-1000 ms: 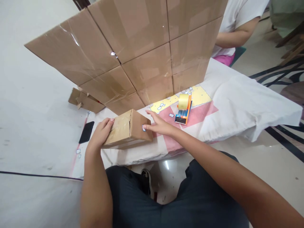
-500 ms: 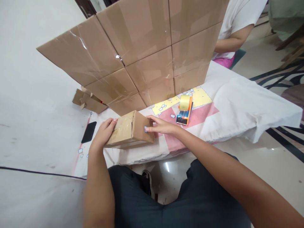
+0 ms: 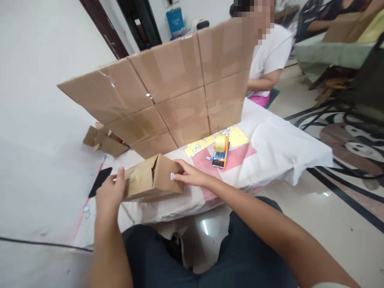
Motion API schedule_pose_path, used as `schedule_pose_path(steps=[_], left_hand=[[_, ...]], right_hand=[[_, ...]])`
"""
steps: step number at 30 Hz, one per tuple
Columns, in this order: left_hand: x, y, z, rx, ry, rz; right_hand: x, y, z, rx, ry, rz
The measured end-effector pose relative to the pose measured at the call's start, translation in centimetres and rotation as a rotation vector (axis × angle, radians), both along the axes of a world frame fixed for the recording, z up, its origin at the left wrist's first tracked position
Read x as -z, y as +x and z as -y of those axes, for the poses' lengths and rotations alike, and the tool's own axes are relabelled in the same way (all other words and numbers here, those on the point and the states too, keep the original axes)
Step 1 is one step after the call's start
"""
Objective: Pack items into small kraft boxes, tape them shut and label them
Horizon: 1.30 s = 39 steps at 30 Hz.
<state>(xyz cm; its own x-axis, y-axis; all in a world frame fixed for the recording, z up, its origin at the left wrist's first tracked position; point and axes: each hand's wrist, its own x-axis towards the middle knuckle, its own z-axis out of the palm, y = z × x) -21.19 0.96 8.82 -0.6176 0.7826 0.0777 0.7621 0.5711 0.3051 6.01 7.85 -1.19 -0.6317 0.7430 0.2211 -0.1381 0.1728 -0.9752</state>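
A small taped cardboard box (image 3: pixel 151 181) lies on the cloth-covered table (image 3: pixel 279 148) in front of me. My left hand (image 3: pixel 110 193) grips its left end, thumb up along the edge. My right hand (image 3: pixel 189 175) rests against the box's right face, fingertips pressing a small white-and-blue sticker (image 3: pixel 172 176) there. An orange tape dispenser (image 3: pixel 221 150) with a yellow roll sits just beyond my right hand, on the pink and yellow sheet.
A wall of stacked cardboard boxes (image 3: pixel 177 92) stands behind the table. A black phone (image 3: pixel 100 181) lies at the left. Several small stickers dot the sheet. A seated person in a white shirt (image 3: pixel 268 60) is behind the boxes. Torn cardboard (image 3: pixel 103 140) lies on the floor.
The view has tilted up and back, so more of the room shows. My left hand slid from the box's top to its left end. My right hand stays on the sticker.
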Motion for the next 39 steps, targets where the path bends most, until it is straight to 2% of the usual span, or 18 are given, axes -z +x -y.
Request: schedule_pose_path(steps=[3, 5, 6, 8, 10, 11, 13, 15, 17, 19, 21, 23, 25, 28, 31, 33, 35, 39], left_hand=[[-2.7, 0.9, 0.4, 0.052, 0.16, 0.01], [-4.9, 2.7, -0.2, 0.101, 0.375, 0.038], [-6.1, 4.0, -0.8, 0.171, 0.502, 0.061], [-8.0, 7.8, -2.3, 0.421, 0.723, 0.081], [-9.1, 12.9, -4.1, 0.767, 0.823, 0.024], [-9.2, 15.9, -5.0, 0.931, 0.817, -0.009], [-8.5, 22.3, -6.9, 1.233, 0.71, -0.015], [-6.7, 28.6, -9.1, 1.499, 0.597, -0.03], [-4.5, 34.3, -11.5, 1.673, 0.502, -0.067], [-2.2, 39.1, -14.0, 1.758, 0.395, -0.107], [-0.2, 42.9, -16.4, 1.788, 0.237, -0.162], [1.1, 45.9, -18.4, 1.791, 0.121, -0.195], [1.9, 48.0, -19.7, 1.801, 0.133, -0.221], [2.2, 49.0, -20.0, 1.749, 0.297, -0.281], [2.4, 46.4, -17.7, 1.646, 0.459, -0.32], [3.0, 42.6, -14.6, 1.671, 0.544, -0.305], [3.9, 37.5, -10.7, 1.715, 0.588, -0.295], [6.6, 26.9, -3.3, 1.687, 0.619, -0.162]], right_hand=[[-2.5, 1.1, -0.4, 0.057, 0.09, -0.01], [-5.5, 3.6, -0.8, 0.112, 0.16, -0.004], [-7.0, 5.5, -0.9, 0.156, 0.196, -0.004], [-9.6, 10.3, -0.4, 0.273, 0.255, -0.012], [-10.5, 15.9, 1.2, 0.401, 0.282, -0.038], [-10.1, 18.7, 2.3, 0.484, 0.282, -0.048], [-8.0, 23.9, 4.7, 0.68, 0.276, -0.066], [-4.8, 28.3, 6.7, 0.884, 0.243, -0.053], [-1.4, 31.8, 7.8, 1.047, 0.195, -0.028], [1.6, 34.7, 7.8, 1.158, 0.123, 0.01], [3.7, 37.1, 7.1, 1.252, 0.075, 0.077], [5.1, 39.2, 6.0, 1.319, 0.074, 0.211], [5.9, 40.9, 4.7, 1.353, 0.088, 0.382], [6.3, 42.0, 2.3, 1.4, 0.091, 0.603], [5.9, 41.1, -0.9, 1.411, 0.104, 0.772], [5.6, 40.1, -3.6, 1.395, 0.108, 0.845], [5.3, 39.2, -6.8, 1.385, 0.098, 0.883], [4.0, 38.6, -13.9, 1.359, 0.073, 0.955]])
